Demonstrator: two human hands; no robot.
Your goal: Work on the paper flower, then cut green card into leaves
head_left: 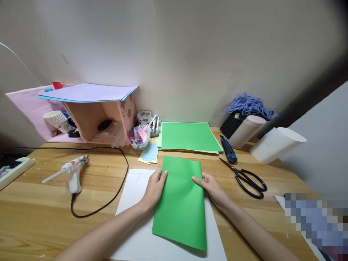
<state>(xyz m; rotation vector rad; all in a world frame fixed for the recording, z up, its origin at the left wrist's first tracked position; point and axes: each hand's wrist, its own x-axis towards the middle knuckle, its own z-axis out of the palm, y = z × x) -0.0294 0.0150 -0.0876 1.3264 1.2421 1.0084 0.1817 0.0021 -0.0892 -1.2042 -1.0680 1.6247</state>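
Note:
A folded sheet of green paper is held between my two hands above a white sheet on the table. My left hand grips its left edge, thumb on top and the other fingers mostly hidden behind. On the right edge, my right hand pinches it the same way, thumb on the face. The fold appears to run down the right side, where the paper curves. Beyond it lies a stack of green paper.
On the left are a hot glue gun with a black cord and a power strip. Scissors and a utility knife lie right, near paper rolls. A cardboard box and a cup of scraps stand behind.

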